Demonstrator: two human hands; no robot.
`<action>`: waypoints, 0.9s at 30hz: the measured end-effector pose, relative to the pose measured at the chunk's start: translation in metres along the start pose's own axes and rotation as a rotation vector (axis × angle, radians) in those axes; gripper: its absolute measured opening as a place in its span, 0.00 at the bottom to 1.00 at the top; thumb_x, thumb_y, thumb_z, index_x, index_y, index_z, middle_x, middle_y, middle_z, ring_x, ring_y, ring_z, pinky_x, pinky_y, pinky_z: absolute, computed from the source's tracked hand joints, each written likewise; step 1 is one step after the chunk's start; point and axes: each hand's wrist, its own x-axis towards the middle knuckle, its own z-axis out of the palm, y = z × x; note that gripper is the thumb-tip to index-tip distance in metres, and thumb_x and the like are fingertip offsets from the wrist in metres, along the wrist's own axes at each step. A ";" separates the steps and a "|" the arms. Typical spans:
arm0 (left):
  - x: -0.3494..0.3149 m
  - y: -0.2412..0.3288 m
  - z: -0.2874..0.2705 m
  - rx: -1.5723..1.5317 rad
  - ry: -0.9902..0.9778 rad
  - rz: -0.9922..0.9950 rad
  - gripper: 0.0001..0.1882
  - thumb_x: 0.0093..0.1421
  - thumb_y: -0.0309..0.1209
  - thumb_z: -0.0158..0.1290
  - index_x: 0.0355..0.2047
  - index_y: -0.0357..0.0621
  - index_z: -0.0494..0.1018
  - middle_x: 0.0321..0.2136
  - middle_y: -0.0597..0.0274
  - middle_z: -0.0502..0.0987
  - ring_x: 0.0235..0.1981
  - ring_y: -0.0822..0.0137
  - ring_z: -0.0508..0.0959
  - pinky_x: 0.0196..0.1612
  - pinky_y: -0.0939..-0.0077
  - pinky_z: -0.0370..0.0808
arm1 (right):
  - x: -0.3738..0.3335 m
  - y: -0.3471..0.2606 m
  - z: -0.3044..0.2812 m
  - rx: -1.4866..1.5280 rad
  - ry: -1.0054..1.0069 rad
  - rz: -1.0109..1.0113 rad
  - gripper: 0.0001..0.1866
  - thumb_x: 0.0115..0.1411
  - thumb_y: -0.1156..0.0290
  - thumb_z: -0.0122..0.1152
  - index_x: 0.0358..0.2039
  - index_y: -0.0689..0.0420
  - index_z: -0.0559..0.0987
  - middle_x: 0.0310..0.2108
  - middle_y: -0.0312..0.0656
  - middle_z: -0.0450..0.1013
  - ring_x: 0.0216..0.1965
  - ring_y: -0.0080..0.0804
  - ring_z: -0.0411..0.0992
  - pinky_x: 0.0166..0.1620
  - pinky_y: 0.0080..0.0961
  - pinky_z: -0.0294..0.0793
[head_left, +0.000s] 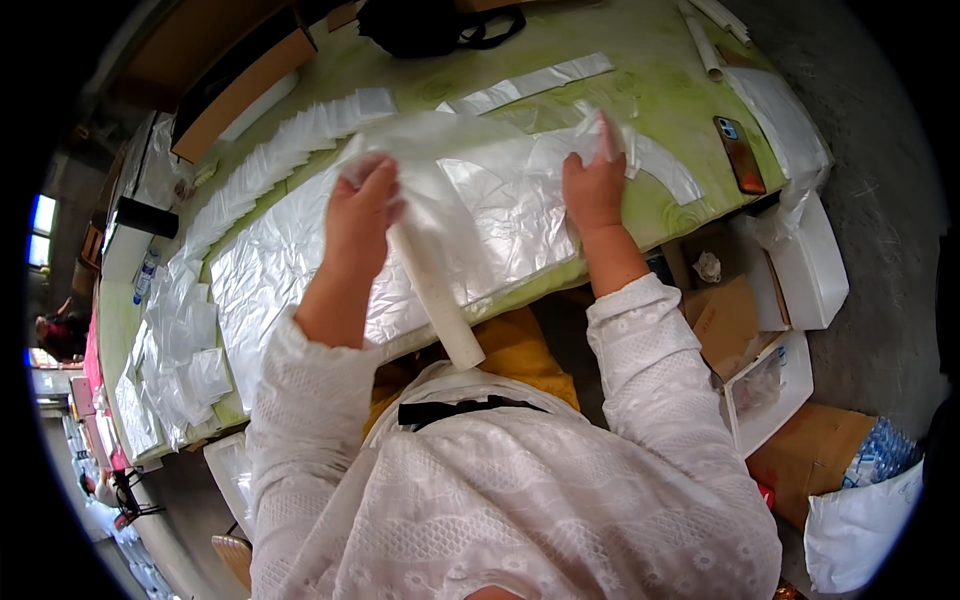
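My left hand (362,212) is closed on one edge of a thin, see-through plastic bag (430,150), its fingers somewhat blurred. At the bag's other end, my right hand (597,185) pinches the plastic between thumb and fingers, the index finger pointing up. The film hangs stretched between both hands, above large shiny plastic sheets (270,270) lying flat on the green table. Below my left hand a pale tube (437,300) slants over the table's near edge toward my lap. Whether my left hand touches the tube, I cannot tell.
Fanned rows of folded plastic bags (270,145) lie far left, with more stacks (180,360) near left. A phone (739,155) rests at the right edge. A black bag (420,25) sits at the back. White boxes (812,265) and cardboard boxes (810,450) stand right, below the table.
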 end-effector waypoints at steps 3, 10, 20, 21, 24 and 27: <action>-0.019 0.005 -0.080 0.046 0.206 0.228 0.17 0.63 0.29 0.62 0.52 0.46 0.73 0.39 0.71 0.77 0.33 0.79 0.74 0.34 0.83 0.71 | 0.003 0.005 -0.007 0.077 0.002 0.028 0.30 0.58 0.73 0.56 0.63 0.57 0.70 0.59 0.52 0.72 0.60 0.57 0.68 0.68 0.50 0.56; -0.061 -0.024 -0.209 1.069 0.496 0.273 0.31 0.56 0.27 0.64 0.61 0.48 0.72 0.51 0.56 0.75 0.47 0.64 0.75 0.50 0.67 0.75 | 0.001 0.003 -0.004 0.054 -0.150 0.012 0.22 0.59 0.69 0.59 0.56 0.54 0.77 0.54 0.48 0.77 0.56 0.52 0.72 0.64 0.43 0.63; -0.070 -0.066 -0.075 1.300 -0.045 0.436 0.32 0.64 0.30 0.45 0.69 0.38 0.58 0.66 0.47 0.66 0.70 0.41 0.59 0.73 0.45 0.51 | 0.004 0.006 -0.007 0.105 -0.157 0.122 0.17 0.60 0.69 0.59 0.51 0.55 0.81 0.51 0.46 0.79 0.55 0.46 0.74 0.62 0.38 0.67; -0.075 -0.064 -0.072 1.322 -0.090 0.390 0.33 0.64 0.31 0.46 0.70 0.39 0.57 0.69 0.47 0.63 0.73 0.41 0.55 0.74 0.44 0.48 | 0.004 0.007 -0.009 0.144 -0.148 0.125 0.17 0.60 0.70 0.59 0.50 0.55 0.81 0.51 0.46 0.79 0.55 0.45 0.74 0.61 0.37 0.68; -0.082 -0.067 -0.073 1.434 -0.093 0.368 0.34 0.65 0.33 0.46 0.71 0.41 0.56 0.72 0.48 0.57 0.74 0.37 0.50 0.73 0.34 0.43 | 0.000 -0.010 -0.015 0.184 -0.184 0.128 0.17 0.59 0.73 0.61 0.50 0.57 0.80 0.51 0.46 0.79 0.56 0.44 0.74 0.60 0.35 0.71; -0.086 -0.056 -0.067 1.523 -0.119 0.258 0.34 0.66 0.35 0.46 0.72 0.44 0.55 0.74 0.50 0.53 0.74 0.33 0.45 0.71 0.25 0.39 | -0.035 -0.041 -0.016 0.268 -0.281 -0.183 0.17 0.58 0.75 0.63 0.49 0.57 0.80 0.52 0.47 0.77 0.58 0.46 0.72 0.62 0.37 0.70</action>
